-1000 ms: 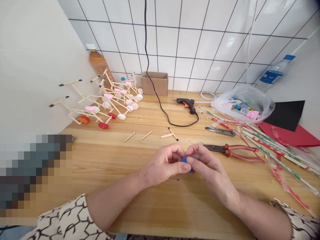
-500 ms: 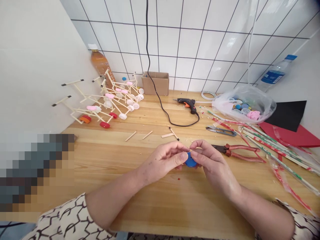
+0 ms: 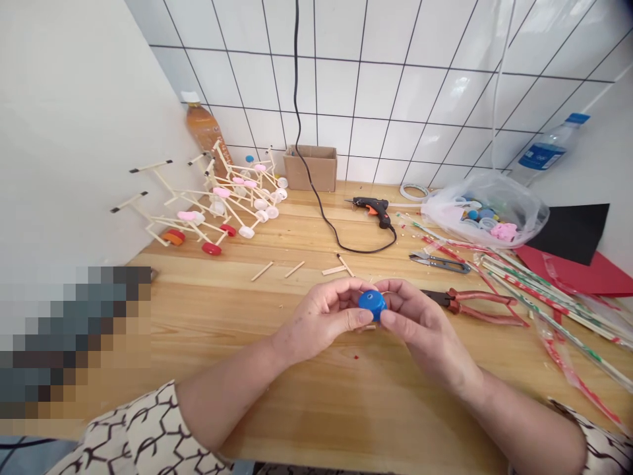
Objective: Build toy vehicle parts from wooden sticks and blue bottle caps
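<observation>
A round blue cap (image 3: 372, 303) is pinched between my two hands above the wooden table, a small mark on its upper face. My left hand (image 3: 330, 315) grips its left side, thumb at the lower edge. On the other side, my right hand (image 3: 420, 323) has its thumb against the cap's lower right edge and curled fingers behind. A short pale stick end (image 3: 366, 328) shows just below the cap; what it touches is unclear. Behind my hands lie short sticks (image 3: 295, 269) and a black-tipped joined piece (image 3: 334, 270).
Pliers (image 3: 484, 307), snips (image 3: 440, 262) and wrapped sticks (image 3: 548, 290) lie right. A glue gun (image 3: 372, 208), cardboard box (image 3: 310, 169) and bag of caps (image 3: 484, 214) stand behind. Stick models (image 3: 217, 198) and a tea bottle (image 3: 208, 135) are back left.
The blue cap has turned between my fingers, so its marked face now shows, and it sits slightly higher. My thumbs have shifted to its lower edge. The whole view has moved slightly.
</observation>
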The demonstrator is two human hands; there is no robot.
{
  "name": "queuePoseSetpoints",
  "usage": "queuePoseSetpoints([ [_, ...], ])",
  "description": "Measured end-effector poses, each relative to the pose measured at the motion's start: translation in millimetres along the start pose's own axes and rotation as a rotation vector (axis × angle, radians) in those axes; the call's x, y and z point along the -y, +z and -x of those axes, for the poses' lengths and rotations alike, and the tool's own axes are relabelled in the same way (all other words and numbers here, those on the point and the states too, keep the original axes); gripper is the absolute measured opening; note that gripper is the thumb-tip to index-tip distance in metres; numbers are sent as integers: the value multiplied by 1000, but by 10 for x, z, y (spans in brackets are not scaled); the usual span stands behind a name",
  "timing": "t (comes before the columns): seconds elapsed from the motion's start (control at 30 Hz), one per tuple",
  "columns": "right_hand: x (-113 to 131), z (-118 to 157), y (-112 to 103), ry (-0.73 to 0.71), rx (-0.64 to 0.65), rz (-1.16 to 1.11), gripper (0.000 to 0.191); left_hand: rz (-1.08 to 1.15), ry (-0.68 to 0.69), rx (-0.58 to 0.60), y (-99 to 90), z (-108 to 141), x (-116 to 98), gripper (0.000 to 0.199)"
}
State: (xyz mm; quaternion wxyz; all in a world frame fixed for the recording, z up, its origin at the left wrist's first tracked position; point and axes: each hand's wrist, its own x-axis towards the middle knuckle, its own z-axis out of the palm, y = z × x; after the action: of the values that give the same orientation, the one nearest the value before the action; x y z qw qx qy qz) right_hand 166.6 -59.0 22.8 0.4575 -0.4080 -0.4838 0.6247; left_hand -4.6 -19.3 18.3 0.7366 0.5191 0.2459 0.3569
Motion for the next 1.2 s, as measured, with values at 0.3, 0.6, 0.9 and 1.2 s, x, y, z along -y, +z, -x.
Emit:
queuePoseSetpoints([
  [0.3, 30, -22, -2, -20, -30, 272, 29, 28, -11, -42, 22, 5, -40, 26],
  [0.6, 224, -107, -123, -137, -33, 806, 12, -2, 12, -197, -65, -29, 10, 23],
  [0.9, 481, -580, -673, 133, -12, 1644, 8, 11, -17, -225, -98, -81, 35, 24],
  [1.2, 967, -807, -1272, 182, -85, 1611, 30, 4, -86, -234, -89, -59, -5, 25],
])
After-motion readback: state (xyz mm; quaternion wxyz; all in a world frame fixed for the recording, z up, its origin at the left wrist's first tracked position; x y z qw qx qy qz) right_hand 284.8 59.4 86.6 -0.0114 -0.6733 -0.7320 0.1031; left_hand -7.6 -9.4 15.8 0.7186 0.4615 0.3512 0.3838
